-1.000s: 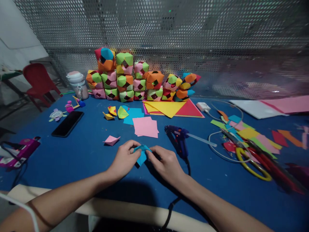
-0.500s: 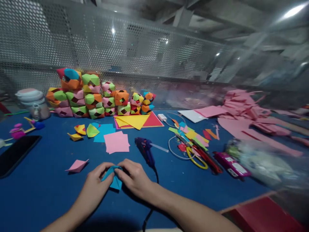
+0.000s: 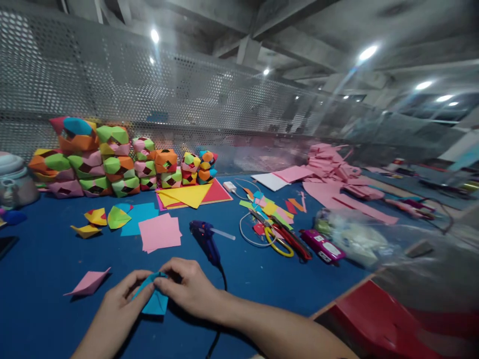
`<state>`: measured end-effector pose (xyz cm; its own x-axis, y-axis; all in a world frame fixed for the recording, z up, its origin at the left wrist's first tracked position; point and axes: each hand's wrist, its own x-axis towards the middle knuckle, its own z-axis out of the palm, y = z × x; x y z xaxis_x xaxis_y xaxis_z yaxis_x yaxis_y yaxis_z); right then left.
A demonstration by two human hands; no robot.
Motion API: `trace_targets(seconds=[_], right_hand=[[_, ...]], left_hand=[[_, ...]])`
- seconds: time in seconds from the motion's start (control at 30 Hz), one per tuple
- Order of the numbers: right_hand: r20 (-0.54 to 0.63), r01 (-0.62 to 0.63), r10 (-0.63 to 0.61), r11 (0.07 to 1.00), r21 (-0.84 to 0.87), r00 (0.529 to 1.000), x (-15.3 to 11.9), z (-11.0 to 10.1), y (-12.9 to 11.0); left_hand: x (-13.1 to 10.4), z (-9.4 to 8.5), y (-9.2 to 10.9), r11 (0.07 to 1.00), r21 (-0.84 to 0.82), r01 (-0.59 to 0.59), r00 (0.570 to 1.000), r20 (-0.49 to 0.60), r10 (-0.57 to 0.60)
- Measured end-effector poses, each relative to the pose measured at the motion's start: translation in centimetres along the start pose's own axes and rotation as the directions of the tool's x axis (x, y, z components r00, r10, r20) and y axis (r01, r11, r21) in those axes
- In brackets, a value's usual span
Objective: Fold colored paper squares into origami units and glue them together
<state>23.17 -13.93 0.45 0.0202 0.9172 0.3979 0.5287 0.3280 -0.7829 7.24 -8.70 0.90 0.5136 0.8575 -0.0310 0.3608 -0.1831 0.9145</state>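
Note:
A partly folded blue paper [image 3: 156, 303] is held low over the blue table, between both hands. My left hand [image 3: 125, 299] grips its left side, thumb on top. My right hand [image 3: 189, 286] pinches its upper right edge between thumb and fingers. To the left lies a folded pink paper piece [image 3: 89, 283]. Beyond the hands are a stack of pink squares [image 3: 160, 233], blue sheets [image 3: 130, 219] partly under it, and small folded yellow and green pieces [image 3: 119, 217]. A dark blue glue gun [image 3: 205, 242] with a clear stick lies right of the pink squares.
Colourful paper balls [image 3: 119, 168] are stacked along the perforated metal screen [image 3: 224, 99]. Yellow-handled scissors [image 3: 279, 243], paper scraps, a white cable and a purple packet [image 3: 322, 246] lie to the right. Further off are pink paper strips [image 3: 329, 167] and a plastic bag [image 3: 352, 237].
The view has turned to the right and tilted up, so the table things appear further left. Both hands still hold the blue paper, which shows only slight change.

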Motion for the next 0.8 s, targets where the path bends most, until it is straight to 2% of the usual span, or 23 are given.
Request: trace_targets(seconds=[0.2,0.37,0.53,0.7,0.8], right_hand=[[-0.026,0.041,-0.043,0.998,-0.052,0.999,0.2,0.3,0.3],[-0.019,0.032,-0.033,0.997,-0.066,0.999,0.3,0.3,0.8],[0.038,0.012,-0.012,1.0,0.006,0.999,0.3,-0.1,0.7],[0.057,-0.002,-0.003,0.996,0.087,0.998,-0.2,-0.5,0.2],[0.035,-0.025,0.021,0.995,0.098,0.999,-0.4,-0.5,0.2]], left_hand=[[0.4,0.2,-0.7,0.999,-0.036,-0.011,0.996,-0.086,0.008],[0.6,0.4,-0.8,0.999,-0.011,-0.03,0.998,-0.053,0.029],[0.5,0.3,-0.4,0.999,0.013,-0.038,0.998,-0.05,0.039],[-0.2,0.6,0.5,0.999,-0.027,-0.044,0.998,-0.046,0.043],[-0.4,0.9,0.7,0.997,-0.08,-0.008,1.0,-0.015,0.007]])
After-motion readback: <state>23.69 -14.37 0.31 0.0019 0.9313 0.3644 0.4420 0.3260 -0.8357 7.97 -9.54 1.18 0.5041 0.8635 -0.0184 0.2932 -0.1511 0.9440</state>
